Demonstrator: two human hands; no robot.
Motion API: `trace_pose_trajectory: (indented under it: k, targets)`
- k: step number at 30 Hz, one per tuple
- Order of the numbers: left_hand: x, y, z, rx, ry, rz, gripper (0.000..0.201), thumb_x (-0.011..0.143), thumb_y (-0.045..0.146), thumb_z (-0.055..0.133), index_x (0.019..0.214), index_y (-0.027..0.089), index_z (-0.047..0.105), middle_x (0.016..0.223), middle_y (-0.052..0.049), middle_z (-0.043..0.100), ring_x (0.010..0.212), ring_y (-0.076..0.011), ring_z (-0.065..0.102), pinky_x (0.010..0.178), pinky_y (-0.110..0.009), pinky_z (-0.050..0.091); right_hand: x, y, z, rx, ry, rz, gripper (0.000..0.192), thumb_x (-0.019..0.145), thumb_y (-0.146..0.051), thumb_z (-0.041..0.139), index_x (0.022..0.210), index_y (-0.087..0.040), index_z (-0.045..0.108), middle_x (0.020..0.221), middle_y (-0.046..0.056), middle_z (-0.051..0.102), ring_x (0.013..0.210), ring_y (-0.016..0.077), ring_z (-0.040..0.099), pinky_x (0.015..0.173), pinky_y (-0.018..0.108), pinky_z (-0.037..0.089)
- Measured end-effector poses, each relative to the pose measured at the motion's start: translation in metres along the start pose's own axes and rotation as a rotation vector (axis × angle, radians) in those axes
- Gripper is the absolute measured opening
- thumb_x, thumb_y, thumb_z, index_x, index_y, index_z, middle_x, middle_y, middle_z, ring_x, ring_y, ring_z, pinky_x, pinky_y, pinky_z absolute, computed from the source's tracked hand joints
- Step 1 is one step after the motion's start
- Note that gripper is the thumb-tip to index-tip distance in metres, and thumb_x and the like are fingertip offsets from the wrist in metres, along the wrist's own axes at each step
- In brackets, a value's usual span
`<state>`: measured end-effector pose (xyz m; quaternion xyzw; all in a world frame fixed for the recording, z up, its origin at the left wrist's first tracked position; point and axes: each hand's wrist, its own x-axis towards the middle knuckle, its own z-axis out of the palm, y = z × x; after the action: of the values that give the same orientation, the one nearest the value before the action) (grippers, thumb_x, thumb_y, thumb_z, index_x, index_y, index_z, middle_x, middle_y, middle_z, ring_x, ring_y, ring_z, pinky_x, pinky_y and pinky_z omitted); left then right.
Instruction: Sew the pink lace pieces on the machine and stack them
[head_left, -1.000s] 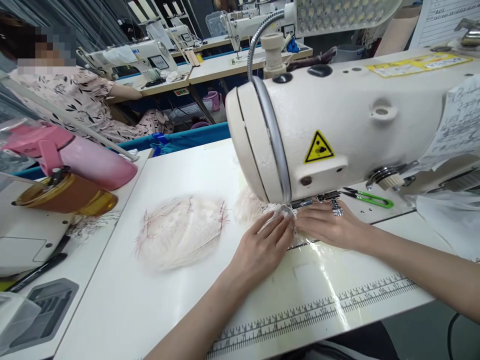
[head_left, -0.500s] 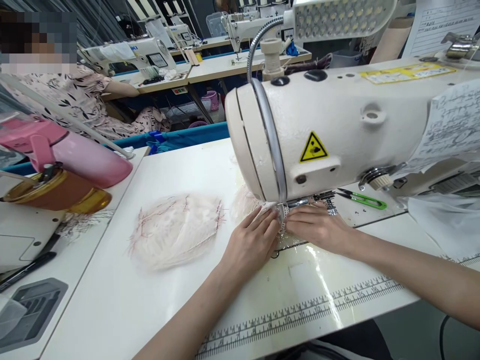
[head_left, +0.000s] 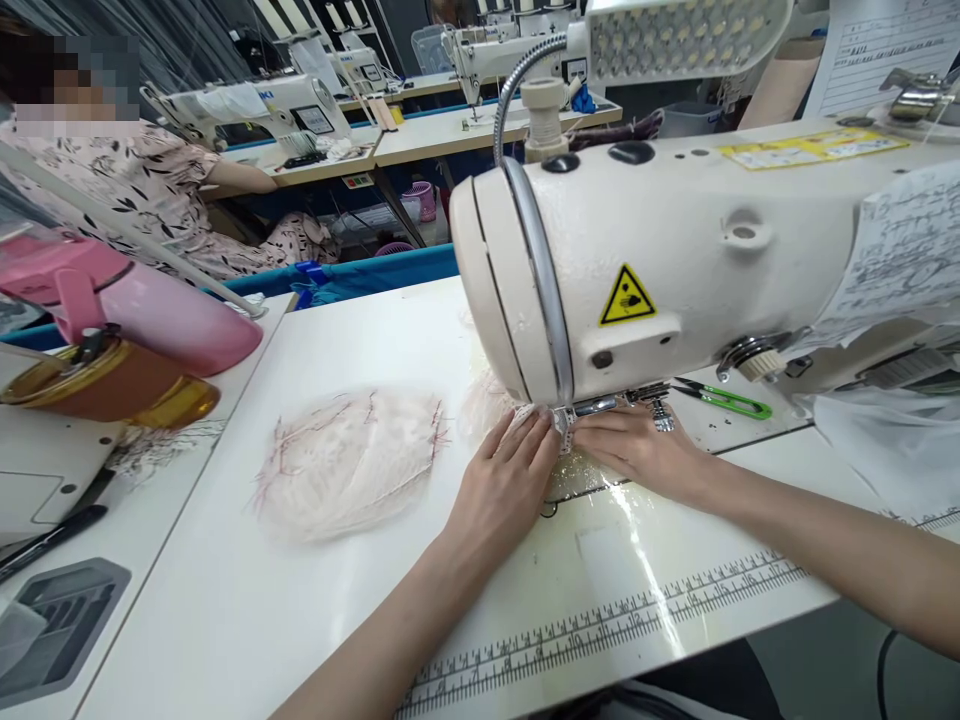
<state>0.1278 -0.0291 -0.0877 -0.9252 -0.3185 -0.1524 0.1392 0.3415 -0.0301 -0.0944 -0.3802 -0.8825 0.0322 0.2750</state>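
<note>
While both hands, left hand [head_left: 504, 487] and right hand [head_left: 637, 450], press flat-fingered, one lace piece [head_left: 559, 432] lies beneath.

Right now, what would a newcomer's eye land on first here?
The big cream sewing machine fills the upper right, its yellow warning sticker facing the camera. Under its head, the left hand and right hand press flat on pale lace fabric. To the left on the white table lies a feathery pink-edged piece.
</note>
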Motion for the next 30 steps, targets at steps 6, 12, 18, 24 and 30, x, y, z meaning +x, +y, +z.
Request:
trace_pose_trajectory:
  k: [6,12,18,24,30]
  targets:
    - [0.001,0.003,-0.001,0.005,0.006,-0.011,0.034,0.094,0.020,0.045,0.125,0.013,0.055,0.126,-0.012,0.062,0.118,-0.0249,0.058,0.107,-0.046,0.039,0.000,-0.003,-0.002,-0.116,0.080,0.090,0.026,0.095,-0.023,0.045,0.093,-0.028,0.071,0.094,-0.002,0.072,0.084,0.0156,0.064,0.074,0.032,0.046]
    - [0.005,0.007,-0.004,-0.044,0.020,-0.043,0.032,0.094,0.023,0.047,0.124,0.019,0.058,0.128,-0.006,0.061,0.116,-0.0257,0.059,0.108,-0.051,0.037,0.000,-0.002,-0.004,-0.147,0.078,0.118,0.027,0.095,-0.025,0.044,0.097,-0.030,0.070,0.092,-0.004,0.073,0.087,0.0154,0.064,0.084,0.034,0.046]
    - [0.005,0.007,-0.004,-0.021,0.023,-0.028,0.033,0.094,0.026,0.046,0.124,0.018,0.058,0.127,-0.007,0.061,0.114,-0.0275,0.060,0.107,-0.056,0.035,0.000,0.005,-0.002,-0.106,0.081,0.115,0.025,0.094,-0.025,0.046,0.099,-0.029,0.070,0.096,0.000,0.072,0.089,0.0150,0.064,0.082,0.034,0.046]
    - [0.006,0.007,-0.004,-0.004,0.024,-0.021,0.034,0.094,0.028,0.047,0.125,0.019,0.058,0.126,-0.007,0.062,0.114,-0.0281,0.060,0.107,-0.057,0.034,-0.001,0.014,0.005,-0.101,0.103,0.120,0.025,0.093,-0.028,0.047,0.106,-0.033,0.068,0.098,0.000,0.071,0.093,0.0165,0.064,0.083,0.037,0.047]
    - [0.007,0.008,-0.003,0.002,0.007,-0.048,0.036,0.095,0.031,0.046,0.127,0.016,0.056,0.125,-0.009,0.063,0.114,-0.0284,0.059,0.108,-0.055,0.033,-0.001,0.018,0.010,-0.145,0.103,0.149,0.026,0.095,-0.030,0.044,0.103,-0.033,0.068,0.095,0.000,0.071,0.087,0.0163,0.064,0.082,0.037,0.047]
